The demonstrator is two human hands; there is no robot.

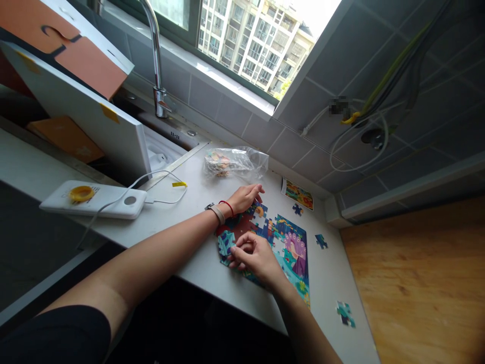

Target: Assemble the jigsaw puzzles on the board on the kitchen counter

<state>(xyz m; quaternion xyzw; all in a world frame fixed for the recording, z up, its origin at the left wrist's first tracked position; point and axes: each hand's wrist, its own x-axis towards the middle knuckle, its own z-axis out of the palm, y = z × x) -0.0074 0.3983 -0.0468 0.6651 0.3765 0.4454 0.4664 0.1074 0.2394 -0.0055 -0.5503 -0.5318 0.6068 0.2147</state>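
Your puzzle (293, 247), at lower middle of the frame, is partly joined; gaps show, and 3 loose pieces (321, 241) lie apart. Your right hand (258, 258) pinches a patterned piece (226, 242); your left hand (245, 198) rests loosely open.

Puzzle (296, 247) partly hidden by the hands (261, 257); dark sleeve (60, 333) cut off.

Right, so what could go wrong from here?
The loose puzzle piece beside the right forearm could get brushed off the counter. The left hand, at the far edge of the partly joined puzzle, might nudge it out of line.
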